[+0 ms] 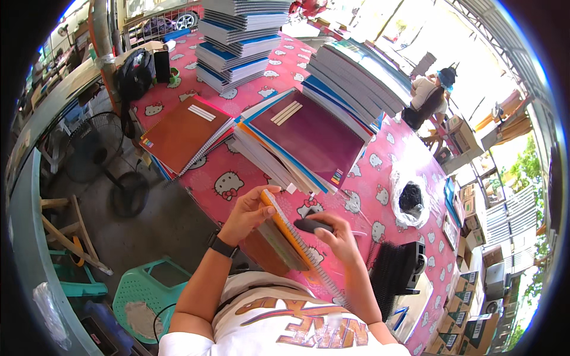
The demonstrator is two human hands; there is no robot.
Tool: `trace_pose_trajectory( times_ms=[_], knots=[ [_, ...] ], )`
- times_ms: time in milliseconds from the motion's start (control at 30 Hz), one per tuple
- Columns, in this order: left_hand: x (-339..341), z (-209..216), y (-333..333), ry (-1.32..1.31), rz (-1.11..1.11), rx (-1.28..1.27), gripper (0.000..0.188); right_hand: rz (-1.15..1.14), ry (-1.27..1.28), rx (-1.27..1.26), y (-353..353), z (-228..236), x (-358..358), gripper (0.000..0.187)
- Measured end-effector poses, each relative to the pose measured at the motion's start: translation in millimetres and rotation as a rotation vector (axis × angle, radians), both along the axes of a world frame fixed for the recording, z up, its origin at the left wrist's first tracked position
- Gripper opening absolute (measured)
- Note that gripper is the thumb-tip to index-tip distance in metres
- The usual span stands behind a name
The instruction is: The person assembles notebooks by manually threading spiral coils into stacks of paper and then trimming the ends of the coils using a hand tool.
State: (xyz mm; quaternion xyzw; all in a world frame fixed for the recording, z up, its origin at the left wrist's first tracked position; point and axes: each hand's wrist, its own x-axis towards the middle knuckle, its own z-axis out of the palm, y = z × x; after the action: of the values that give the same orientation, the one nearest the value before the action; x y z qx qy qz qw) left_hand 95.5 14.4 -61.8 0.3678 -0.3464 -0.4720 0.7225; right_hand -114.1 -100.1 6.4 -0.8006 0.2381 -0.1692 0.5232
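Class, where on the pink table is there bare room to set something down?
Bare cloth shows between the purple-covered stack and the plastic bag, and another patch between the brown-covered notebooks and the left hand. Crowded: the far side, under the tall notebook stacks, and near right, around the black coils.

pink-covered table [228, 186], stacked notebooks [320, 139], plastic bag [409, 218]

an orange-covered, spiral-bound notebook [290, 235] is held tilted, edge up. a small, black, rounded object [312, 226] is just to its right.
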Motion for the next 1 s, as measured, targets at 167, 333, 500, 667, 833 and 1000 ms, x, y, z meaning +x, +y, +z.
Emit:
trace_pose_trajectory(
  times_ms=[167, 333, 500, 667, 833, 1000],
  knots=[
    [-2, 3, -3, 0.094, -0.016, -0.058, 0.042, 0.189, -0.244, 0.111, 12, 10, 11, 0.056],
    [-6, 3, -1, 0.054, 0.058, -0.076, 0.043, 0.160, -0.269, 0.227, 0, 1, 3, 0.068],
    [-7, 8, -1, 0.049, 0.064, -0.075, 0.042, -0.024, -0.077, 0.117, -6, 5, 6, 0.067],
    [-9, 4, 0, 0.076, 0.069, -0.075, 0.039, -0.022, -0.002, 0.047, -2, -1, 19, 0.067],
    [-14, 2, -1, 0.082, 0.093, -0.098, 0.035, 0.198, -0.388, 0.193, 9, 11, 7, 0.062],
    [-16, 4, 2, 0.047, 0.111, -0.098, 0.034, 0.100, -0.210, 0.051, 6, 17, 3, 0.067]
  ],
)
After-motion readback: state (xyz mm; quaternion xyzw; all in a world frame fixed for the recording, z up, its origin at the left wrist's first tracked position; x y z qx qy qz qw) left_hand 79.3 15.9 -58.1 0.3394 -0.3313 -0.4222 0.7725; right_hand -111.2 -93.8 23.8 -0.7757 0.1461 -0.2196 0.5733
